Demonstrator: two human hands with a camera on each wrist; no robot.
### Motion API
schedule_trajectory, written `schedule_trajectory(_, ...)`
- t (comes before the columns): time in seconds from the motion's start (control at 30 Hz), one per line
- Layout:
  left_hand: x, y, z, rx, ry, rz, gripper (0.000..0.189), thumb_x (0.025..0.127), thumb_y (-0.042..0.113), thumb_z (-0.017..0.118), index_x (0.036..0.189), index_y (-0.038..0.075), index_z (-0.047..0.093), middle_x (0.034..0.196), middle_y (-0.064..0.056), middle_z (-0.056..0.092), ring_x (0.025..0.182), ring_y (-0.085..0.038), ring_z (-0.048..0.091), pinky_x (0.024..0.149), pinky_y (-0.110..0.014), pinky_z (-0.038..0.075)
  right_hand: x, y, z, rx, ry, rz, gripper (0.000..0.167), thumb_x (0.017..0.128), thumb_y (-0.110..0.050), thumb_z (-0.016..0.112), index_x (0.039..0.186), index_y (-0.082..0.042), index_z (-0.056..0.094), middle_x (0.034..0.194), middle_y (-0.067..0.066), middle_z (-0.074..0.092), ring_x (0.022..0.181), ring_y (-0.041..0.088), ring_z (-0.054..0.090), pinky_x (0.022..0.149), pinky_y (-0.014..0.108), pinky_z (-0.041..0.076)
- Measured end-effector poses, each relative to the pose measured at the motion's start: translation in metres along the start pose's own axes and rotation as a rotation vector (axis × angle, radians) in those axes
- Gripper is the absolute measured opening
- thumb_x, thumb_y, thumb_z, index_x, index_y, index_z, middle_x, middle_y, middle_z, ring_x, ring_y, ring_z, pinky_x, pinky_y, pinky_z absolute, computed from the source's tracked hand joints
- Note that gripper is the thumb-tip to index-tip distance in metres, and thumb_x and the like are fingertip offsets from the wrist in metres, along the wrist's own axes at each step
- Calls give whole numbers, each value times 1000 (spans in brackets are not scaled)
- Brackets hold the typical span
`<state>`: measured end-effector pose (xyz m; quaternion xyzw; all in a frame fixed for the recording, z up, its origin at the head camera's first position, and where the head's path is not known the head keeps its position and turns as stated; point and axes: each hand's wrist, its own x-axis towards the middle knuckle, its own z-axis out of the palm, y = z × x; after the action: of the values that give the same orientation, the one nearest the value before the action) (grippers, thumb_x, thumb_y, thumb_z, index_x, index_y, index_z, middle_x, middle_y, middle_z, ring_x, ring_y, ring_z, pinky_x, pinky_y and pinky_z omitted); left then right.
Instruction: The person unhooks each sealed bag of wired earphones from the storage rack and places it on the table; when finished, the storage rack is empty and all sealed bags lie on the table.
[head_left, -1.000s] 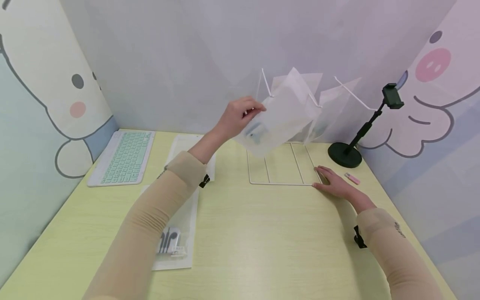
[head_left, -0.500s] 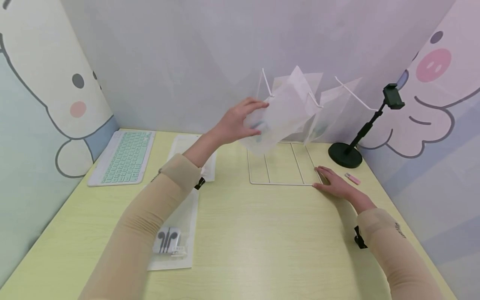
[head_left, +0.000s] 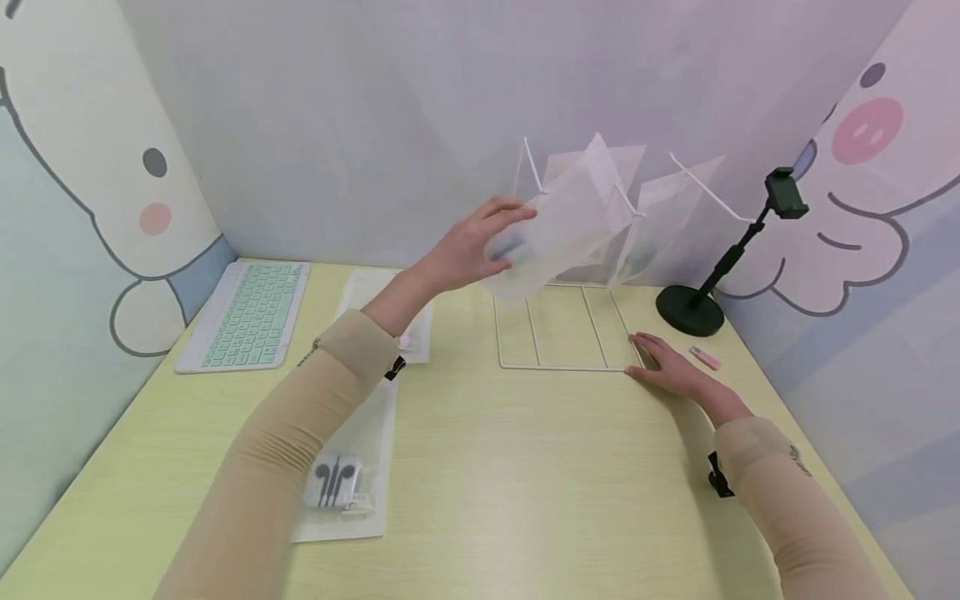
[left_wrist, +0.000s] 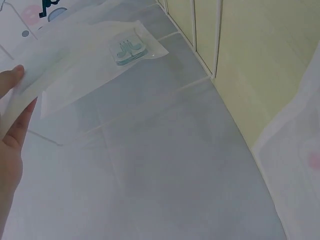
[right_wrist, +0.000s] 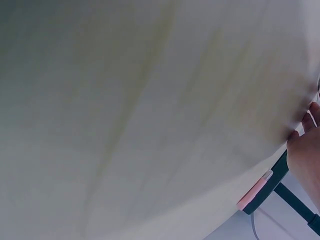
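Observation:
A white wire rack stands at the back of the table, its base (head_left: 551,367) lying flat and several hooks (head_left: 628,200) angled above. From one hook hangs a translucent plastic bag (head_left: 566,221). Inside it, a boxed pair of earphones (left_wrist: 129,47) shows in the left wrist view. My left hand (head_left: 474,248) is at the bag's left edge, fingers stretched out and thumb spread apart from them. My right hand (head_left: 667,367) rests at the right front corner of the rack's base, fingers extended along the wire. More bags (head_left: 663,212) hang behind and to the right.
A black phone stand (head_left: 690,310) and a pink USB stick (head_left: 705,358) are right of the rack. Two bags lie under and beside my left forearm, the nearer one holding boxed earphones (head_left: 332,481). A keyboard (head_left: 251,317) lies at the far left, and walls close in the back and sides.
My left hand has loosened its pinch on the bag's edge and spread its fingers. The bag has swung slightly back on its hook. My right hand has stayed in place.

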<state>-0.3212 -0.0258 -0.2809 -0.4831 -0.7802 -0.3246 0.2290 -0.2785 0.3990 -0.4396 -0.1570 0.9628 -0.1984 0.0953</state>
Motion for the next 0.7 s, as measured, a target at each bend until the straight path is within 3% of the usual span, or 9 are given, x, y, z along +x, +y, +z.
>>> schedule_trajectory(0.1, -1, -2, -1, -18, 26, 11, 48, 76, -2, 75, 121, 6, 58, 129, -12, 48, 124, -24, 45, 96, -33, 45, 1, 0, 0, 2, -1, -3, 77, 91, -40, 60, 147, 0, 25, 150, 30, 17, 137, 49, 15, 108, 64, 15)
schedule_trajectory(0.23, -3, -4, -3, -22, 58, 10, 36, 76, -3, 72, 108, 4, 57, 119, -11, 52, 117, -23, 48, 97, -33, 43, 1, 0, -1, 0, -2, 1, 77, 91, -41, 59, 147, 0, 25, 150, 30, 17, 137, 49, 15, 107, 64, 15)
schedule_trajectory(0.47, -9, 0, -6, 14, 75, -9, 43, 77, -1, 72, 114, -4, 51, 115, -15, 58, 110, -26, 55, 97, -31, 44, 1, 1, 0, -2, -4, 4, 77, 91, -41, 59, 147, 0, 25, 150, 30, 16, 137, 49, 15, 107, 64, 15)
schedule_trajectory(0.7, -12, 7, -12, 35, 64, -106, 45, 79, 5, 72, 114, 4, 45, 102, -14, 65, 98, -25, 62, 85, -36, 49, 0, 0, 0, -12, -3, 3, 77, 91, -42, 59, 147, 0, 26, 150, 29, 17, 137, 48, 15, 108, 64, 16)
